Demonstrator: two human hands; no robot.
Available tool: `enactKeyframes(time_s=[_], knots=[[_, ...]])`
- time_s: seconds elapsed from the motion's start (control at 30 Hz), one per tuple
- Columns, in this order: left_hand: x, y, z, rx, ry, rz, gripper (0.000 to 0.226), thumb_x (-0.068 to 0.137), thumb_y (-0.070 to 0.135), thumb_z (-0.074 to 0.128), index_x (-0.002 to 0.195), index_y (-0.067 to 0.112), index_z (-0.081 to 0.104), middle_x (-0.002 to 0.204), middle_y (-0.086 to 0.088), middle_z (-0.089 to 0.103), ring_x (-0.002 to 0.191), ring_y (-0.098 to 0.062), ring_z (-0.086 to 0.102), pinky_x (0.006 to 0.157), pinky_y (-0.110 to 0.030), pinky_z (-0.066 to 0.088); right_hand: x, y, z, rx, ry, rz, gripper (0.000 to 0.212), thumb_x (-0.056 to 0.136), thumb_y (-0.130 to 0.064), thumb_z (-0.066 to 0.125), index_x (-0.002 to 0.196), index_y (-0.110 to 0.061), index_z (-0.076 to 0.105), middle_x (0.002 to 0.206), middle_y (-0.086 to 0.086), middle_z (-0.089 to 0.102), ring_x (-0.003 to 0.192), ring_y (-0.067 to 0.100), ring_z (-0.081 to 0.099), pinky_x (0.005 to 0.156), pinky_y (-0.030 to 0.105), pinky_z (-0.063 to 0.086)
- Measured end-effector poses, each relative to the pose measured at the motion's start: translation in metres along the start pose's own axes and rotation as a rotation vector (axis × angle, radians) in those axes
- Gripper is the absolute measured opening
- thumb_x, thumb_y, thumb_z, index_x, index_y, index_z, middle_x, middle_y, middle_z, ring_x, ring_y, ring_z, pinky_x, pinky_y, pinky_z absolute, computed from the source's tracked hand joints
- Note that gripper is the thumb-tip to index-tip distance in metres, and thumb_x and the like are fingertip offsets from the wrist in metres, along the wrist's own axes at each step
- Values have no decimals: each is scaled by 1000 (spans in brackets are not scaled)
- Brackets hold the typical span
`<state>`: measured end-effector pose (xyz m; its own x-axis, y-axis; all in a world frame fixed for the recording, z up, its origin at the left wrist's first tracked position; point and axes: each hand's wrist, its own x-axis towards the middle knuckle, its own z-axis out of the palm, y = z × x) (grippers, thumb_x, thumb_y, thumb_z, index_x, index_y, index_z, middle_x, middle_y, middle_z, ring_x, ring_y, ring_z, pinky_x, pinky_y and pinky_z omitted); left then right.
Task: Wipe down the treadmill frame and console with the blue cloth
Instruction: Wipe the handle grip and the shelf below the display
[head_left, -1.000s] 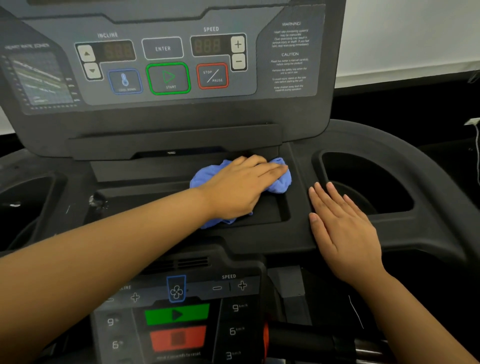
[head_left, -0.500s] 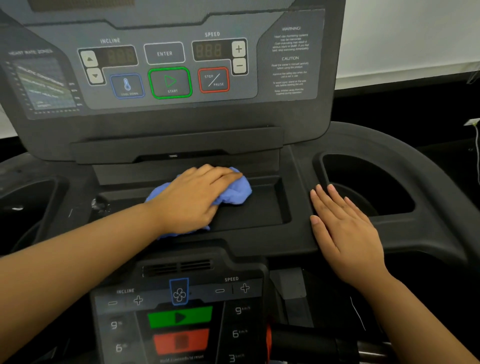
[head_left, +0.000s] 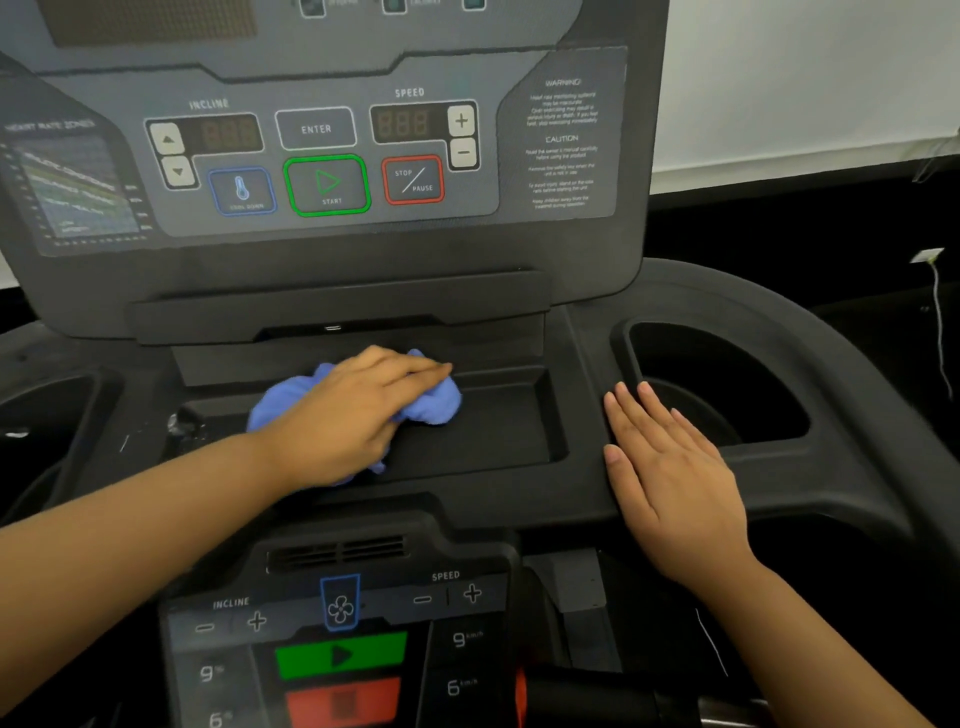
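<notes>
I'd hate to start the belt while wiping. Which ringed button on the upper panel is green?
START button, middle of three, with a triangle; COOL DOWN left of it is blue, STOP/PAUSE right of it red.

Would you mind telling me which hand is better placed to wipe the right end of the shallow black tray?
The left hand, which presses the crumpled blue cloth in that tray; the right hand lies flat on the black frame, empty.

1. The left hand (head_left: 353, 415) lies on the blue cloth (head_left: 436, 402), fingers nearly straight, and presses it into the shallow tray (head_left: 498, 431).
2. Some cloth pokes out under the fingertips.
3. The right hand (head_left: 675, 467) lies flat on the treadmill frame (head_left: 582, 364).
4. Its fingertips sit just beside the cup hole (head_left: 727, 395).
5. The console (head_left: 561, 228) stands up beyond the left fingers.
</notes>
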<state>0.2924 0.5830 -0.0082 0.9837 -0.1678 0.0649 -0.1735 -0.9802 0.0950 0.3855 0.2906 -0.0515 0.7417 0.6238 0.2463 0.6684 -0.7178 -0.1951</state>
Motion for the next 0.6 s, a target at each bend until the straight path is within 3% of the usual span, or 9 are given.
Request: enactKeyframes(time_s=[0.17, 0.27, 0.37, 0.47, 0.53, 0.6], knots=[[52, 30, 16, -115, 44, 100, 58, 78, 19, 35, 129, 2, 55, 123, -9, 62, 107, -17, 47, 94, -24, 31, 2, -1, -1, -15, 3, -6, 55, 97, -40, 22, 140, -14, 42, 146, 1, 41, 140, 12, 23, 113, 26, 13], [72, 46, 12, -109, 90, 169, 56, 74, 19, 34, 115, -5, 65, 107, -14, 69, 94, -25, 60, 83, -22, 32, 2, 2, -2, -19, 5, -7, 55, 97, -40, 22, 140, -14, 43, 146, 1, 40, 140, 13, 24, 113, 27, 13], [78, 51, 13, -115, 89, 185, 58, 76, 20, 33, 122, 0, 61, 112, -12, 68, 97, -27, 60, 85, -21, 30, 1, 4, -1, -16, 3, -6, 54, 97, -40, 22, 141, -15, 41, 147, 1, 39, 141, 12, 23, 113, 27, 13], [78, 45, 19, -146, 124, 206, 53, 87, 24, 34, 132, 2, 53, 131, -12, 58, 120, -15, 42, 95, -19, 26, 1, 4, -1, -3, 19, -2, 54, 96, -39, 24, 139, -13, 45, 145, 2, 42, 140, 15, 27, 112, 29, 17], [79, 42, 21, -144, 125, 190, 53, 93, 21, 35, 145, 10, 35, 151, -2, 34, 139, -7, 20, 100, -22, 23, 1, 4, -1, 2, 19, -2, 54, 96, -39, 24, 139, -12, 45, 145, 3, 42, 140, 15, 28, 112, 29, 18], [79, 41, 23, -134, 96, 161, 57, 97, 16, 35, 151, 18, 16, 156, 9, 14, 142, -1, 4, 103, -23, 20, 1, 3, -1, 3, 17, -2, 54, 96, -39, 23, 140, -13, 43, 146, 2, 41, 140, 14, 27, 113, 30, 19]])
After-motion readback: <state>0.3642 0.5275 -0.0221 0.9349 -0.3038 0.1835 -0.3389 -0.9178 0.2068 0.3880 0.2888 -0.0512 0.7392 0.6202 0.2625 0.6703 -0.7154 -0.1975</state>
